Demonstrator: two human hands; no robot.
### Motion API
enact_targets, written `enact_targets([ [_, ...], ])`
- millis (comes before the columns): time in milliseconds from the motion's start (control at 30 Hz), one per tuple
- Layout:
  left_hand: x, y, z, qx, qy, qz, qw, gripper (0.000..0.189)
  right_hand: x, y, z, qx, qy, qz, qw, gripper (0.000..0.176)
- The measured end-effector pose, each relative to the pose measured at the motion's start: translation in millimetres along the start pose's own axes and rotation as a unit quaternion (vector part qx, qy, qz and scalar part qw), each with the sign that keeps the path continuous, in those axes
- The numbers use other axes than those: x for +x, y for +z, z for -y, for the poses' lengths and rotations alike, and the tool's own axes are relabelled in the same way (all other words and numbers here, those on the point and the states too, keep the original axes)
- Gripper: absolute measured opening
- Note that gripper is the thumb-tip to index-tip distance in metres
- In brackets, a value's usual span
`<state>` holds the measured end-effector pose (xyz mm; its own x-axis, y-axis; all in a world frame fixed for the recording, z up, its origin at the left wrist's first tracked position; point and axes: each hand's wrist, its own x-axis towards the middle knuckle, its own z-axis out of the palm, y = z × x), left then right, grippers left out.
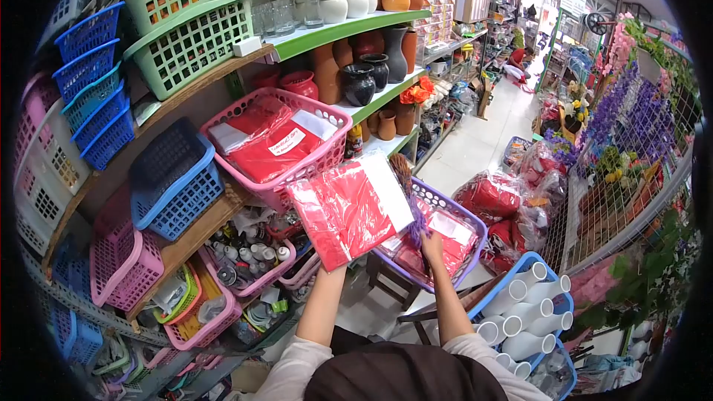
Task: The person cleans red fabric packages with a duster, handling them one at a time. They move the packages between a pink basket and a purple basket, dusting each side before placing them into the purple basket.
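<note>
One view only, worn on the head, facing forward and down. Left hand (331, 270) and right hand (431, 245) sit close, low centre. Shelves (194, 238) crowd the near left, and the aisle floor (475, 141) runs off far right.

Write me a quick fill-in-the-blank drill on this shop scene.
1. The left hand holds up a wrapped packet that is white and ____.
2. The right hand grips a duster over the lower basket, which is ____.
3. More such packets lie in the shelf basket, which is ____.
Missing words: red; purple; pink.
</note>
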<state>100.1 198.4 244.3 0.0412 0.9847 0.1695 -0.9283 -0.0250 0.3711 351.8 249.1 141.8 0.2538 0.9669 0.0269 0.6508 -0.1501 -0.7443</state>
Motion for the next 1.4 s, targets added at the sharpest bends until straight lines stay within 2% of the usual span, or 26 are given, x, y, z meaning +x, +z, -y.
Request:
enact_targets([
  [67,3,5,10,0.015,0.001,-0.015,1.0,0.063,0,-8,25,0.363,0.042,0.076,0.928,0.052],
  [100,7,8,16,0.022,0.001,-0.022,1.0,0.063,-4,-20,40,0.533,0.044,0.219,0.816,0.054],
  [133,10,12,21,0.029,0.002,-0.029,0.999,0.063,-12,-35,58,0.67,0.041,0.348,0.654,0.056],
  [167,11,15,24,0.036,0.002,-0.037,0.999,0.064,-26,-46,81,0.671,0.041,0.345,0.655,0.056],
  [233,12,18,27,0.053,0.005,-0.05,0.997,0.064,-56,-65,128,0.783,0.033,0.287,0.551,0.057],
  [367,15,31,38,0.089,0.021,-0.078,0.993,0.065,-58,-65,140,0.77,0.041,0.238,0.591,0.044],
  [433,21,36,32,0.106,0.033,-0.091,0.99,0.066,-57,-83,145,0.819,0.043,0.254,0.513,0.038],
  [467,12,101,9,-0.04,0.018,0.016,0.999,0.073,-60,-96,150,0.831,0.034,0.223,0.509,0.035],
  [500,7,94,-2,-0.041,-0.05,0.02,0.998,0.081,-61,-106,152,0.842,0.026,0.192,0.503,0.033],
  [567,11,94,-8,-0.021,-0.036,0.072,0.997,0.086,-58,-115,154,0.83,-0.019,0.111,0.547,0.032],
  [700,2,96,-13,0.181,-0.034,0.016,0.983,0.083,-76,-129,178,0.738,-0.131,0.0,0.662,0.032],
  [733,-1,106,-12,0.182,-0.031,0.015,0.983,0.083,-80,-121,176,0.739,-0.131,0.003,0.661,0.032],
  [800,-12,125,-9,0.097,-0.086,0.128,0.983,0.086,-90,-102,179,0.632,-0.177,0.036,0.754,0.031],
  [833,-14,132,-7,0.049,-0.082,0.146,0.985,0.083,-104,-112,190,0.541,-0.097,0.122,0.827,0.03],
  [867,-16,128,-7,0.099,-0.049,0.128,0.986,0.081,-102,-97,186,0.551,-0.239,0.189,0.777,0.034],
  [900,-20,117,-5,0.149,-0.017,0.11,0.983,0.079,-104,-102,202,0.456,-0.351,0.2,0.793,0.045],
  [967,-21,83,-9,0.171,0.019,0.043,0.984,0.075,-113,-112,226,0.286,-0.483,0.164,0.811,0.051],
  [1033,-31,105,-19,0.159,0.073,-0.011,0.985,0.081,-119,-116,239,0.266,-0.467,0.221,0.814,0.056],
  [1067,-30,94,-18,0.132,0.105,0.036,0.985,0.089,-112,-115,238,0.266,-0.473,0.266,0.796,0.055],
  [1167,-26,88,-33,0.105,0.136,0.103,0.98,0.091,-72,-91,222,0.351,-0.478,0.261,0.762,0.054],
  [1200,-29,94,-38,0.108,0.143,0.101,0.979,0.091,-76,-83,222,0.413,-0.409,0.152,0.799,0.049],
  [1233,-34,106,-43,0.117,0.178,0.025,0.977,0.095,-68,-79,222,0.327,-0.415,0.022,0.849,0.042],
  [1267,-37,111,-48,0.125,0.213,-0.053,0.968,0.099,-58,-67,220,0.379,-0.329,0.048,0.864,0.041],
  [1300,-37,108,-54,0.126,0.221,-0.055,0.966,0.099,-55,-62,227,0.426,-0.24,0.074,0.869,0.04],
  [1367,-34,88,-69,0.042,0.221,-0.009,0.974,0.079,-53,-64,233,0.612,-0.054,0.262,0.745,0.041],
  [1400,-23,84,-80,0.06,0.27,0.246,0.929,0.076,-47,-57,236,0.659,0.004,0.322,0.679,0.036],
])
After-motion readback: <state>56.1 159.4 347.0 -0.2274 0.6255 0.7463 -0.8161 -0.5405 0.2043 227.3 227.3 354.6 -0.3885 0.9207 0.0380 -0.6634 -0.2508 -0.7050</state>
